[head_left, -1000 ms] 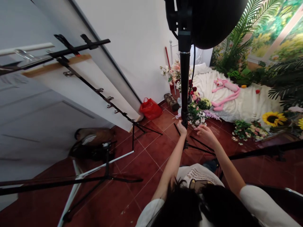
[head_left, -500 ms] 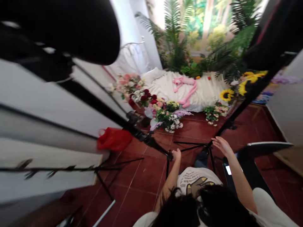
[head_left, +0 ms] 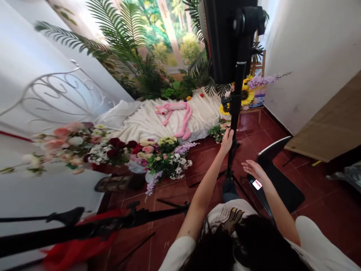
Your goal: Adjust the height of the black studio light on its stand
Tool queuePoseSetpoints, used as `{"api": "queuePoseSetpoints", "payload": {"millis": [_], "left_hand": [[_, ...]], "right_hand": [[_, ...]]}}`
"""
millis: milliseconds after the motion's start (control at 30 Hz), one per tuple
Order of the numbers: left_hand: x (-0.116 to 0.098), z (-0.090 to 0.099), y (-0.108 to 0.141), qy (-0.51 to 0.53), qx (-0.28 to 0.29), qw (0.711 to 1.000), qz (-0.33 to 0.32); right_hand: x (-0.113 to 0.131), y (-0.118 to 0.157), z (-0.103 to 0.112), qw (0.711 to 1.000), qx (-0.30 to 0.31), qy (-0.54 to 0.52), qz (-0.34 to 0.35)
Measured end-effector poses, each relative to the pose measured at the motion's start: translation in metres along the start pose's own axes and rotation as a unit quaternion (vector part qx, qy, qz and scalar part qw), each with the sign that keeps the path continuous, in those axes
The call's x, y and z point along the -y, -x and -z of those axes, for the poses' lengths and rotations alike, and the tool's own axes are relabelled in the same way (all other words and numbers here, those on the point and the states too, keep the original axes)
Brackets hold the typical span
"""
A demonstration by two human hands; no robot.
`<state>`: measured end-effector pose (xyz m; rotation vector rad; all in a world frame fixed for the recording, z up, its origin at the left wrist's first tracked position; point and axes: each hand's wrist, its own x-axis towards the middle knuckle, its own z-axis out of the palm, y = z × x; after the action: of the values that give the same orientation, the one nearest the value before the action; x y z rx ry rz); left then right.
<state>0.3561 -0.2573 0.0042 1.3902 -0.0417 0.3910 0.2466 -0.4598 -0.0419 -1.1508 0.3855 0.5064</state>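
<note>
My left hand (head_left: 227, 141) is raised against a black light stand pole (head_left: 234, 124), and I cannot tell whether its fingers grip the pole. A black lamp head (head_left: 222, 41) tops the stand. My right hand (head_left: 255, 171) is open with its palm up, holding nothing. It hovers just above a black panel with a white rim (head_left: 278, 188), where a small lit screen (head_left: 256, 184) shows beyond my wrist. Beyond both hands, artificial flower bunches (head_left: 166, 162) lie on the floor beside white cloth (head_left: 146, 126) bearing a pink plush toy (head_left: 176, 116).
Red floor tiles (head_left: 318, 210) run under everything. Black tripod legs and a red bag (head_left: 79, 241) are at the lower left. A white iron bed frame (head_left: 59, 90), a palm plant (head_left: 126, 49), a sunflower (head_left: 247, 96) and a wooden board (head_left: 324, 124) surround the scene.
The whole view has swung, so the room has slid left in the frame. My left hand has risen higher beside the pole, and my right hand has dropped toward the black panel.
</note>
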Motion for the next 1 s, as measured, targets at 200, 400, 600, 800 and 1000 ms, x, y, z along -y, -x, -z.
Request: {"api": "queuePoseSetpoints", "payload": {"millis": [200, 400, 600, 800, 1000], "left_hand": [[-0.018, -0.005, 0.001, -0.019, 0.059, 0.998, 0.007], [-0.015, -0.005, 0.0, -0.019, 0.051, 0.999, 0.002], [-0.006, -0.013, -0.003, -0.012, 0.022, 1.0, 0.009], [-0.003, -0.011, -0.004, -0.012, 0.025, 1.0, 0.003], [-0.008, -0.012, -0.002, -0.017, 0.024, 1.0, 0.0]], "right_hand": [[0.01, -0.005, -0.029, 0.998, 0.039, -0.031, -0.03], [0.034, -0.021, -0.079, 0.975, 0.151, -0.129, -0.096], [0.046, -0.033, -0.086, 0.93, 0.27, -0.247, -0.039], [0.048, -0.042, -0.088, 0.941, 0.247, -0.228, -0.044], [0.052, -0.04, -0.1, 0.993, 0.077, -0.016, 0.089]]}}
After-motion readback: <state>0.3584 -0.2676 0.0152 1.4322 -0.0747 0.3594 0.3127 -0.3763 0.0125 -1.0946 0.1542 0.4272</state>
